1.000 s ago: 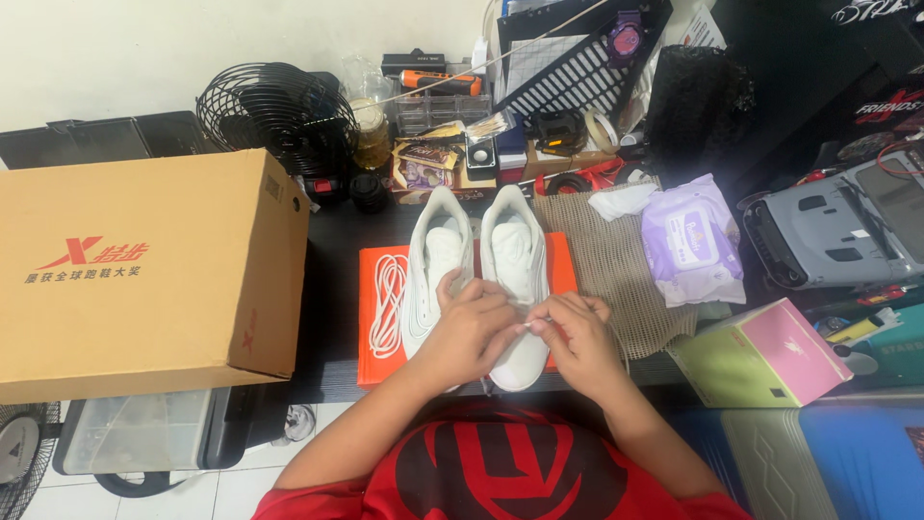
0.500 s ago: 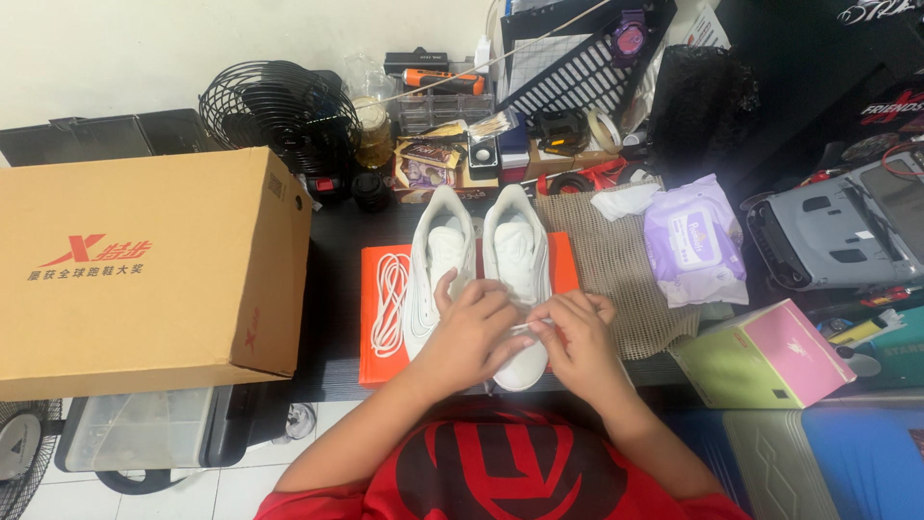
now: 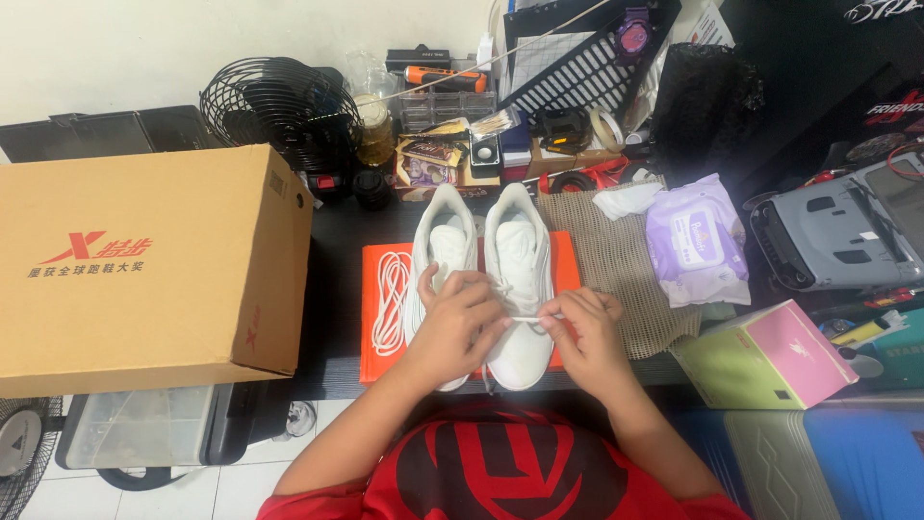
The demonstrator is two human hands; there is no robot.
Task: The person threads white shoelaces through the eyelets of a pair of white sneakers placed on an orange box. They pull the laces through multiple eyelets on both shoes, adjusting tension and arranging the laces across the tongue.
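Landmark: the orange mat lies flat on the dark bench, and everything below is placed from it.
Shoes: two white sneakers stand side by side on the orange mat, toes toward the person. The left sneaker sits near the mat's middle; the right sneaker sits beside it toward the mat's right edge.
Left hand: rests over the gap between the two sneakers, fingers curled closed and pinching one end of a thin white lace.
Right hand: over the right edge of the mat, fingers closed, pinching the other end of the same lace, which runs taut across the right sneaker.
Spare lace: a loose white coil lying on the left part of the mat, just beside the left sneaker, apart from both hands.
Left of the mat: a large brown cardboard box.
Right of the mat: a tan mesh sheet, then a lilac wipes pack, and nearer the person a pink and green box.
Behind the mat: a black wire fan amid clutter.
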